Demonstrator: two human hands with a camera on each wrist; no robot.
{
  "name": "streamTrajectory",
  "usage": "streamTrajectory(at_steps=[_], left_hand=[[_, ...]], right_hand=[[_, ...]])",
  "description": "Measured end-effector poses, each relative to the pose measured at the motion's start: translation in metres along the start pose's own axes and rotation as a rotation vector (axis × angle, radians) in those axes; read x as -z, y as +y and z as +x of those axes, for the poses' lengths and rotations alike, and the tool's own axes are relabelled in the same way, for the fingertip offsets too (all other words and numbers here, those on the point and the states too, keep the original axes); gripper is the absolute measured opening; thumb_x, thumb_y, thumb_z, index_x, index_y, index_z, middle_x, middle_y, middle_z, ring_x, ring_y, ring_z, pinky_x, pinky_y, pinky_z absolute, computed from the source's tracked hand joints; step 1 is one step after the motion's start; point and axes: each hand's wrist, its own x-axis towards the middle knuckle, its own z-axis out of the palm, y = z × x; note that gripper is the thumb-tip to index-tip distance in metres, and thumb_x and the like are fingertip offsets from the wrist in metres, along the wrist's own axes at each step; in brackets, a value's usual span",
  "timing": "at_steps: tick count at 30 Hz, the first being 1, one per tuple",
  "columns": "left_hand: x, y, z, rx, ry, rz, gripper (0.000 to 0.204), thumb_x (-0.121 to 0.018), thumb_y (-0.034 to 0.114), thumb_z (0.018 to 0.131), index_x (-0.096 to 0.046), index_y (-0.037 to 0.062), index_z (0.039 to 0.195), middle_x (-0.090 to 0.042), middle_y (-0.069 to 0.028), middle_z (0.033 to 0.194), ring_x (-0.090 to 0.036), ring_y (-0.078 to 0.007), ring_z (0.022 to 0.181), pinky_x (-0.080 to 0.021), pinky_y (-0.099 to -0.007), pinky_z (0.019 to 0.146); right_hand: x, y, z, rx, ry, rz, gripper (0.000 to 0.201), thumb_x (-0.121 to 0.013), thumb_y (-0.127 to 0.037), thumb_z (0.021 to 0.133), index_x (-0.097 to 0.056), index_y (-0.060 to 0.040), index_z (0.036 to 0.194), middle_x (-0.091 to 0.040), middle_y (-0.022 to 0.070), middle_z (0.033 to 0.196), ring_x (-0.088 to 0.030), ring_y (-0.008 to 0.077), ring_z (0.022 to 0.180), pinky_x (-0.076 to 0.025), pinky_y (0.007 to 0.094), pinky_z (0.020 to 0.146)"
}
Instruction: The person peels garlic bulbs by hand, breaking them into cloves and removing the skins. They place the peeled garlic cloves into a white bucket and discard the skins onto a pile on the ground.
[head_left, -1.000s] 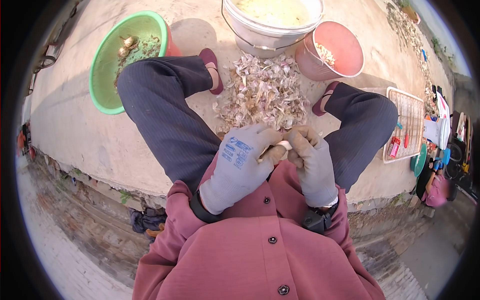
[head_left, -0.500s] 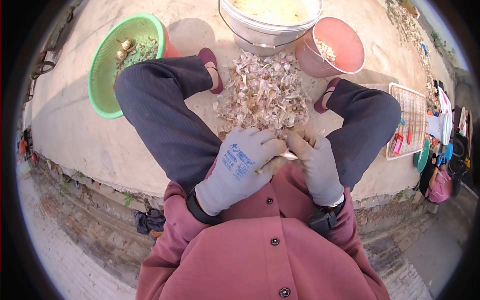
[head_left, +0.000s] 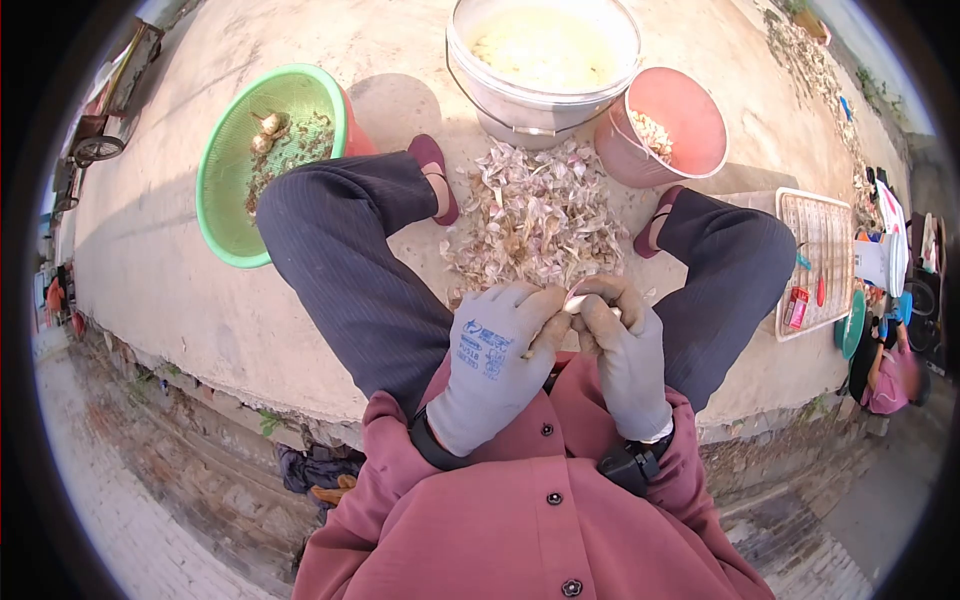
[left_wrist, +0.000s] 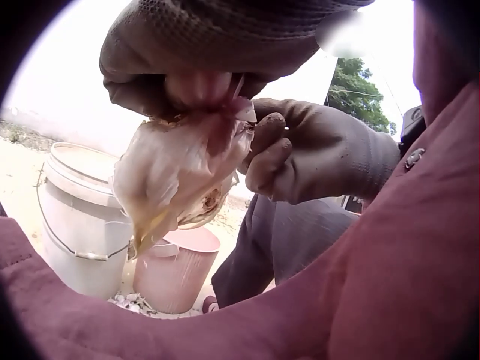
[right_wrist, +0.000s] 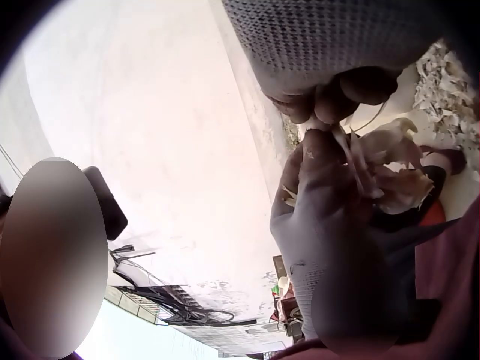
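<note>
Grey work gloves cover both hands, which meet above the lap. My left hand (head_left: 500, 350) grips a broken garlic bulb (left_wrist: 172, 165) with papery, pale skin, hanging below the fingers in the left wrist view. Between the fingertips of both hands is a white garlic clove (head_left: 574, 304) with a pinkish flap of skin. My right hand (head_left: 628, 360) pinches at this clove with thumb and forefinger. In the right wrist view, the right hand's curled fingers meet the left thumb, and loose skin hangs beside them. Most of the bulb is hidden under the left hand from above.
Garlic skins (head_left: 540, 215) lie heaped between the feet. Beyond stand a white bucket (head_left: 535, 128) and a pink bucket (head_left: 640, 165) holding cloves. A green basket (head_left: 225, 230) with a few bulbs sits left; a shallow crate (head_left: 815, 235) lies right. Another person (head_left: 890, 380) is at far right.
The head view has tilted, so the buckets and basket sit lower in it. Both hands stay together; a pinkish skin flap now stands up at the clove, with the right fingers curled closer over it.
</note>
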Motion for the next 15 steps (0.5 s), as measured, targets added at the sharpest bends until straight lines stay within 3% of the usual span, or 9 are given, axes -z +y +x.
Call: streamTrajectory(at_steps=[2,15], left_hand=[[0.002,0.003,0.0,0.018,-0.031,-0.035,0.019,-0.068,0.005,0.083,-0.068,0.0035,0.102,-0.064,-0.0131,0.083,-0.062,-0.0335,0.075,-0.047,-0.041,0.066],[0.009,0.0,-0.006,0.059,-0.131,-0.083,0.015,-0.062,0.004,0.085,-0.067,0.004,0.099,-0.061,-0.0131,0.08,-0.059,-0.0333,0.073,-0.045,-0.0414,0.065]], right_hand=[[0.001,0.0,-0.001,0.004,-0.005,-0.022,0.024,-0.061,-0.015,0.101,-0.061,0.0012,0.119,-0.065,0.0034,0.095,-0.052,0.004,0.071,-0.045,0.0199,0.064],[0.008,0.007,-0.003,0.004,-0.071,-0.132,0.023,-0.057,-0.013,0.101,-0.064,0.0012,0.117,-0.067,0.0024,0.094,-0.053,0.0045,0.071,-0.045,0.0204,0.065]])
